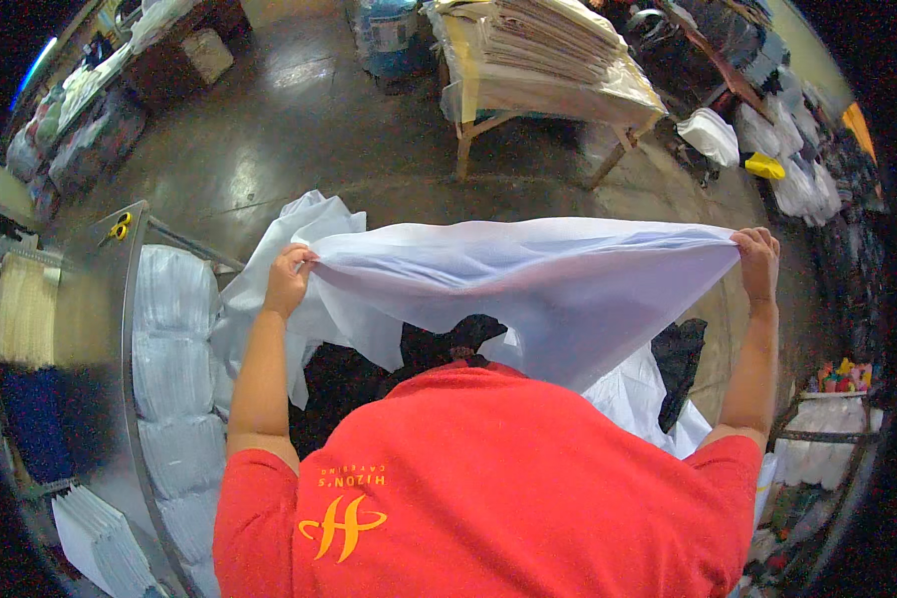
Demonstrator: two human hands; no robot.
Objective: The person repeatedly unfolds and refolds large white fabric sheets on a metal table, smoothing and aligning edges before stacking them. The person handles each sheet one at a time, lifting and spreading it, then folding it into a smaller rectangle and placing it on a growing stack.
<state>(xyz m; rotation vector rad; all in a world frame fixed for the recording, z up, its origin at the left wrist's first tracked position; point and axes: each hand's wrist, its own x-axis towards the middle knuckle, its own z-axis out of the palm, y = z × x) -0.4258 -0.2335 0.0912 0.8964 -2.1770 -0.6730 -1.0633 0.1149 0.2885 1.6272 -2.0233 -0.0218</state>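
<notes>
A white cloth point(486, 261) hangs stretched in the air in front of my red shirt, its upper edge nearly level. My left hand point(291, 278) pinches one end of that edge between thumb and fingers. At the other end, my right hand point(759, 261) grips the cloth's corner with the arm reached out. From the edge between my hands, the fabric sags in folds. Beyond my left hand, more white fabric point(291, 224) droops in a loose bunch. Black cloth point(344, 389) shows beneath, partly hidden by the white fabric and my body.
Left of me, a metal table point(93, 299) bears yellow-handled scissors point(119, 228) and folded cloth stacks point(26, 310). Bundled white linens point(176, 366) line its side. Ahead, a wooden-legged table point(538, 93) carries flat stacked sheets. A blue container point(389, 37) stands beside it. Bagged goods point(785, 142) lie right.
</notes>
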